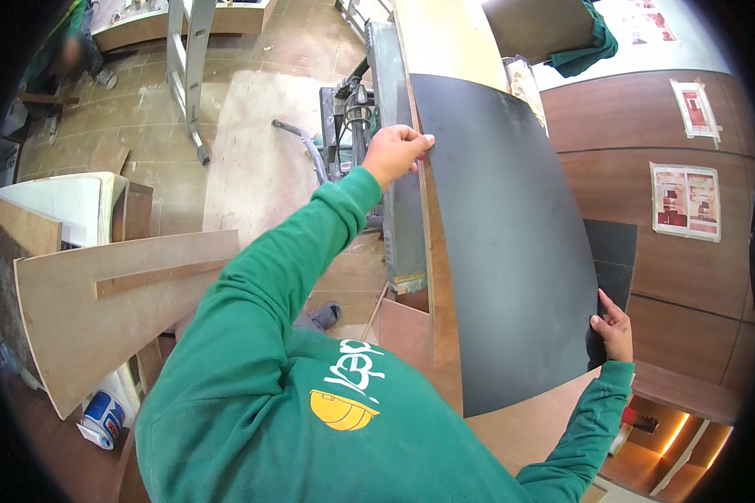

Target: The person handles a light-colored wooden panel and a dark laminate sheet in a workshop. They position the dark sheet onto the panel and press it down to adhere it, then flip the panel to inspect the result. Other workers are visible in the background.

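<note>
A dark grey laminate sheet (512,243), thin and slightly curved, lies over a pale wooden board (457,38). My left hand (398,155) pinches its left edge between thumb and fingers, near the upper corner. At the lower right edge, my right hand (615,329) grips the same sheet, thumb on its face; some fingertips are hidden. Beneath the left edge runs a strip of brown board (439,277), beside a grey metal bench (386,92). Another dark piece (614,243) shows just past the sheet's right edge.
To the left, a tan plywood panel (126,293) leans at an angle near a blue and white tub (102,417). A stepladder (189,75) stands at the back left, with another person (63,63) beyond. Brown wall panels (637,117) flank the right.
</note>
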The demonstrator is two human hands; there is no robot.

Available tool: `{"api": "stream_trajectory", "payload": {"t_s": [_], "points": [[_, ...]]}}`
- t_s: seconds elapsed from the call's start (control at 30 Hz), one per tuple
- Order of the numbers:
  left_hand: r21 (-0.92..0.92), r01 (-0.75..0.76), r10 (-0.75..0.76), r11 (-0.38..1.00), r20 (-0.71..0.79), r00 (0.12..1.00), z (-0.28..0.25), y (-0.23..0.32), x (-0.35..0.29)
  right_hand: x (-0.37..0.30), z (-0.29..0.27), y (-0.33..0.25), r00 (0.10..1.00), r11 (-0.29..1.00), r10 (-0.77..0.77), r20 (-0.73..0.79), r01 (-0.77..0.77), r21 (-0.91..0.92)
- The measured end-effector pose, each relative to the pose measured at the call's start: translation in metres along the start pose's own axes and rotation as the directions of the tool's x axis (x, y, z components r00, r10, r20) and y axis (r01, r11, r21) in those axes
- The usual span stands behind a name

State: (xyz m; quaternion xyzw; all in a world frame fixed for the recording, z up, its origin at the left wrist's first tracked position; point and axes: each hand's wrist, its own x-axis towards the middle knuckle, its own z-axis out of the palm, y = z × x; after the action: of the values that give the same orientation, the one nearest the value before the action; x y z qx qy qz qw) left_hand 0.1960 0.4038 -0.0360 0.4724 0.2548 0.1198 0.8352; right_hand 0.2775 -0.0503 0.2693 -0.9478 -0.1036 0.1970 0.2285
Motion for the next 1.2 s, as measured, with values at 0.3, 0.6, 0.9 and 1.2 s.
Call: {"api": "stream_trajectory", "payload": {"t_s": [0.3, 0.6, 0.9, 1.2], "points": [[-0.010, 0.040, -0.041, 0.999, -0.108, 0.993, 0.011, -0.015, -0.006, -0.004, 0.021, 0.002, 1.000, 1.000, 0.024, 0.012, -0.024, -0.013], [0.111, -0.012, 0.031, 0.994, -0.168, 0.985, 0.013, -0.027, 0.001, 0.001, 0.029, 0.014, 0.999, 0.998, 0.017, 0.038, -0.019, 0.054], [0.321, 0.004, 0.065, 0.947, -0.204, 0.977, 0.019, -0.019, -0.005, 0.007, 0.024, 0.018, 0.999, 0.997, -0.006, 0.054, 0.002, 0.083], [0.430, -0.048, 0.166, 0.902, -0.242, 0.956, 0.018, -0.037, 0.007, 0.006, 0.028, 0.007, 0.999, 1.000, 0.018, 0.039, -0.019, 0.024]]}}
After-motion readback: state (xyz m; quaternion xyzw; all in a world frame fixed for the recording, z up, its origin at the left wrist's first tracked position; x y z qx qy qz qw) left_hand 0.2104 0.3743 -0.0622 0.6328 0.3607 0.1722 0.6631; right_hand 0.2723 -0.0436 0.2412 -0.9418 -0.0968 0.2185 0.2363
